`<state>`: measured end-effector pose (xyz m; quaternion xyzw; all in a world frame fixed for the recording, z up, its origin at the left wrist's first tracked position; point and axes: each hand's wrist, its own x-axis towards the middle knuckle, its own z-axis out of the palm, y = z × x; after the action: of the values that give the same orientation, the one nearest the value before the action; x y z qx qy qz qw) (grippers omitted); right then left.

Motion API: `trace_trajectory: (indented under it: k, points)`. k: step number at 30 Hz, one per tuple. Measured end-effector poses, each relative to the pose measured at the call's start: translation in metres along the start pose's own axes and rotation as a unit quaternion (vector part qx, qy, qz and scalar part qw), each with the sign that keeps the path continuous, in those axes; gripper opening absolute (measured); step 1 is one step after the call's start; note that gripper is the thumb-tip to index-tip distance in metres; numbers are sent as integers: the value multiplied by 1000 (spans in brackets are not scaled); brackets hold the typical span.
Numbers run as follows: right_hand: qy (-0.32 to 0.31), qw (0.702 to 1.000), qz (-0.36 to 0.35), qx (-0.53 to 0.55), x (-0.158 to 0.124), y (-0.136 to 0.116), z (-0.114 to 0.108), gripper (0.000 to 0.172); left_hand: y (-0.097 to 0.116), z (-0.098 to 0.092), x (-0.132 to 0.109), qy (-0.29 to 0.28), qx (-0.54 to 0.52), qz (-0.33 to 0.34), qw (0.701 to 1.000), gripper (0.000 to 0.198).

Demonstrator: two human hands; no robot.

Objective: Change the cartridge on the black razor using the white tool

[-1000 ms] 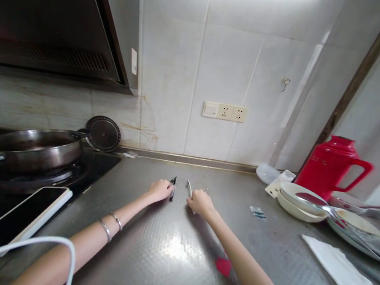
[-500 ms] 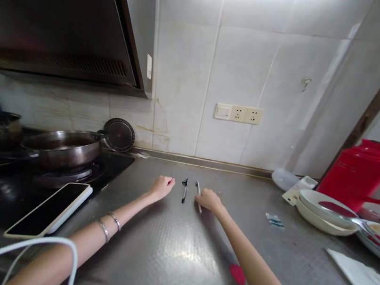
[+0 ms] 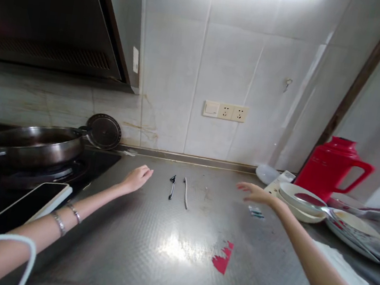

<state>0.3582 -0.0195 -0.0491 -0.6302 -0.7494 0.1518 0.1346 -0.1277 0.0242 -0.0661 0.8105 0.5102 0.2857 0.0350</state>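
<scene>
Red flask [image 3: 329, 165] behind bowls [image 3: 301, 213]; small packet [image 3: 256, 212] near right hand [image 3: 257, 194].

Nothing can be read: the white label [image 3: 135, 59] on the range hood [image 3: 46, 6] is too small.

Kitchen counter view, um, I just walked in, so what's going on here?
A person has both bare hands out over the metal counter, with nothing visible in either. The left hand is loosely curled; the right hand has its fingers extended near a small packet. Between the hands, a thin black-and-silver item and a slim whitish strip lie side by side, not touching. A jagged red piece lies nearer the person.
</scene>
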Motion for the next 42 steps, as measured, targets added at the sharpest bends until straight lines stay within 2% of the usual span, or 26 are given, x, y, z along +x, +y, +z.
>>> trace_trajectory:
  k: [4, 8, 14, 19, 26, 30, 36, 39, 42]
  points:
    - [-57, 995, 77, 15, -28, 55, -8, 78, -6, -3, 3, -14, -33, 30, 999, 44]
    - [-82, 991, 100, 26, -45, 72, 0, 85, 3, 4, 5, -17, -58, 28, 998, 43]
    - [-78, 993, 77, 37, -53, 68, 6, 82, 26, 17, 7, -20, -90, 58, 994, 43]
    - [-78, 994, 72, 17, -48, 67, 7, 79, 36, 21, 7, -30, -98, 60, 993, 44]
    - [-69, 996, 51, 18, -48, 73, 11, 84, 34, 20, 6, -29, -101, 58, 993, 41]
    - [-49, 998, 42, 16, -53, 75, 12, 79, 30, 19, 4, -29, -98, 56, 993, 42]
    - [-6, 998, 32, -46, -52, 76, 15, 73, 29, 19, 1, -18, -94, 76, 993, 37]
    - [9, 998, 6, -69, -46, 66, 15, 70, 32, 23, 0, 0, -95, 79, 992, 27]
    - [7, 997, -34, -74, -37, 38, 16, 72, 40, 29, 0, 8, -103, 80, 991, 24]
